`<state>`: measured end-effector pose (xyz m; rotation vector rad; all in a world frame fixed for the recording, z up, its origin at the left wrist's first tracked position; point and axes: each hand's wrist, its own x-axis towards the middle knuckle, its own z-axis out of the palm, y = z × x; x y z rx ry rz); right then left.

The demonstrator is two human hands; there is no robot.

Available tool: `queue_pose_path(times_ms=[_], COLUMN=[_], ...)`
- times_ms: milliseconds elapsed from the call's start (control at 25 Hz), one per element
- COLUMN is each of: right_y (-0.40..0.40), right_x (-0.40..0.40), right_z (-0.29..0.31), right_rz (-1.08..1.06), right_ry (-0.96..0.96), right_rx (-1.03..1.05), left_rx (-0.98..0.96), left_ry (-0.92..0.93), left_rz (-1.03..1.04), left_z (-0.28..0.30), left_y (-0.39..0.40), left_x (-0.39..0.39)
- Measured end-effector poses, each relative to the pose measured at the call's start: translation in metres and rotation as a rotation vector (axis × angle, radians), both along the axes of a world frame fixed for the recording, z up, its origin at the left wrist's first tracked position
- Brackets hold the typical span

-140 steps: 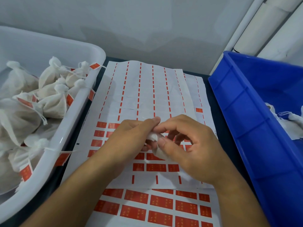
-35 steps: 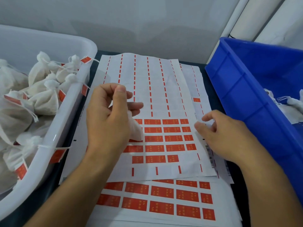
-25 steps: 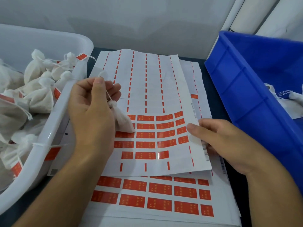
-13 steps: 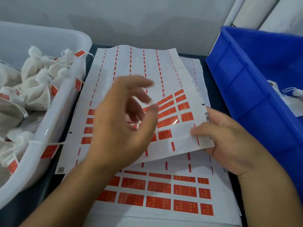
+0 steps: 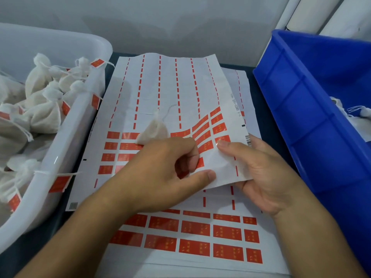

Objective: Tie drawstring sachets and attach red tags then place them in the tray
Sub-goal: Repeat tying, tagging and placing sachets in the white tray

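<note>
White tray [image 5: 80, 125] at left full of tied sachets. Blue bin [image 5: 301, 109] at right. Small sachet [image 5: 154, 130] on sticker sheet [image 5: 170, 87], touching left hand [image 5: 160, 173]. Left fingers curled at red tag [image 5: 200, 162]; right hand [image 5: 267, 173] pinches sheet corner. Print reads "0802".

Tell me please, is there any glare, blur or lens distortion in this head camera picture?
Head view: small glare on a glossy red tag beside the right hand; wide-angle bending curves the white tray rim and blue bin wall; soft, even light; the sachet above the left hand looks slightly soft.
</note>
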<state>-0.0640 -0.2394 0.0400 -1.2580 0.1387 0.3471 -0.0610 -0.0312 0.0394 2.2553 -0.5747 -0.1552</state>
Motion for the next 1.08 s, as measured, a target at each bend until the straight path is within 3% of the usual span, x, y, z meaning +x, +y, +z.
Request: queue_pose_path(times_ms=[520, 840, 1080], right_y=[-0.0019, -0.0012, -0.0009], right_x=[-0.0012, -0.0007, -0.0005], right_z=[-0.0036, -0.0039, -0.0051], right_rz=[0.135, 0.092, 0.092], right_ry=[-0.027, -0.029, -0.049], right_rx=[-0.191, -0.18, -0.202], left_rx=[0.02, 0.187, 0.167], left_ry=[0.047, -0.158, -0.15], left_rz=[-0.026, -0.019, -0.01], left_z=[-0.0041, -0.0043, -0.0041], left_y=[0.0017, -0.0003, -0.0004], left_x=[0.003, 0.0036, 0.0045])
